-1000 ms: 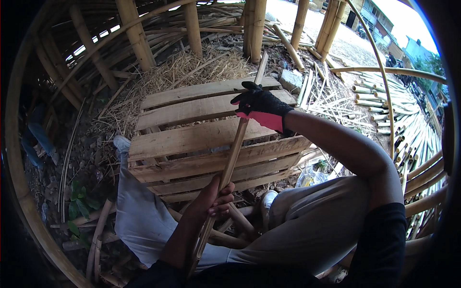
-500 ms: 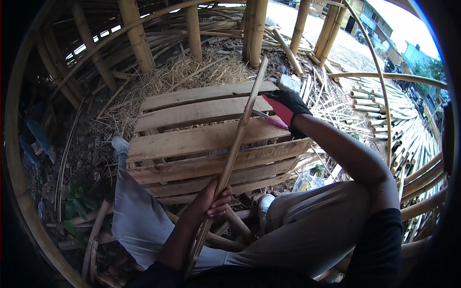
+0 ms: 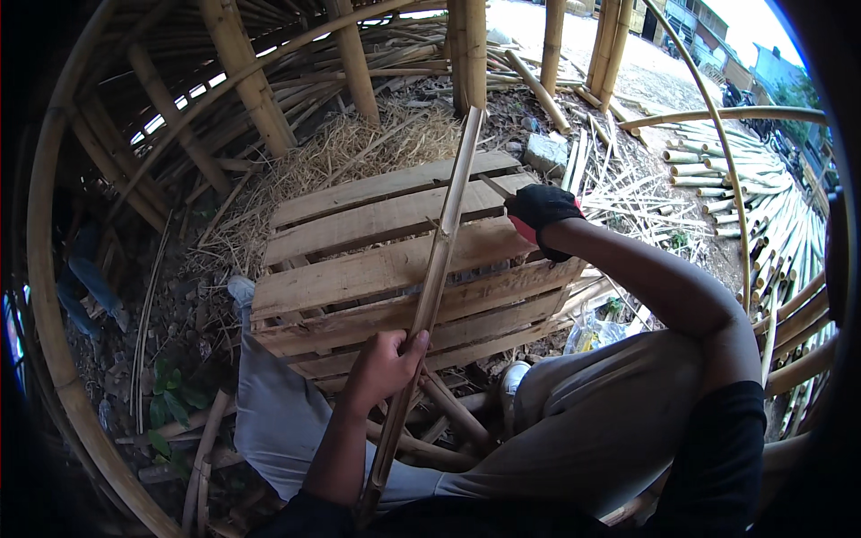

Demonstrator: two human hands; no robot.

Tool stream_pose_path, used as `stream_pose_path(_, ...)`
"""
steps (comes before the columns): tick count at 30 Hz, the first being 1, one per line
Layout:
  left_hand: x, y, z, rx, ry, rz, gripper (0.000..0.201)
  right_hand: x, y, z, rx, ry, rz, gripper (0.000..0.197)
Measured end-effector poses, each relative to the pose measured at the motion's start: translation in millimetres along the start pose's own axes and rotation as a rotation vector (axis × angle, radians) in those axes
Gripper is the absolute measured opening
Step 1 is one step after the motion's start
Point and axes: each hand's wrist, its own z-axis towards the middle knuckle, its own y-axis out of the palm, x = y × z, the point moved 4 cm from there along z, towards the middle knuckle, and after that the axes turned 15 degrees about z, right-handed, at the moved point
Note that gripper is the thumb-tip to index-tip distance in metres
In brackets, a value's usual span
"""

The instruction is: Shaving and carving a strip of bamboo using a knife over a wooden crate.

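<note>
My left hand (image 3: 384, 368) grips a long split bamboo strip (image 3: 445, 235), thumb along its edge, near the strip's lower half. Slanting away from me, the strip lies over a slatted wooden pallet (image 3: 350, 262), its hollow inner face turned up. My right hand (image 3: 544, 218), in a black and red glove, is closed round a knife just right of the strip. Only the knife's narrow blade (image 3: 492, 186) shows, pointing up and left and apart from the strip; its handle is hidden in the glove.
Dry straw and shavings (image 3: 386, 143) lie beyond the pallet, near upright bamboo posts (image 3: 468, 63). A grey block (image 3: 544, 154) sits past my right hand. Stacked bamboo poles (image 3: 708, 175) fill the right side. Bamboo pieces (image 3: 448, 403) lie between my legs.
The strip has turned so its hollow side faces up, and my left hand's grip has shifted with it. My right hand has rotated, hiding the knife's pink handle, and the blade has moved off the strip.
</note>
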Motion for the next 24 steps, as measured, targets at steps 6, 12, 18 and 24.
stream_pose_path(6,33.5,-43.5,0.2,0.247,0.020,0.359,0.037,-8.7,-44.3,-1.4,0.266,0.080,0.442,0.043)
stream_pose_path(12,66.1,-91.1,57.3,0.585,0.338,0.167,0.036,-52.0,-24.4,-13.6,-0.352,0.244,1.379,0.023)
stream_pose_path(18,52.6,-64.6,110.3,0.598,0.576,0.145,0.040,-69.6,3.9,-25.1,-0.558,0.363,1.197,0.036)
stream_pose_path(24,59.1,-60.5,107.3,0.605,0.494,0.085,0.024,-74.4,0.5,-31.0,-0.543,0.382,1.064,0.036)
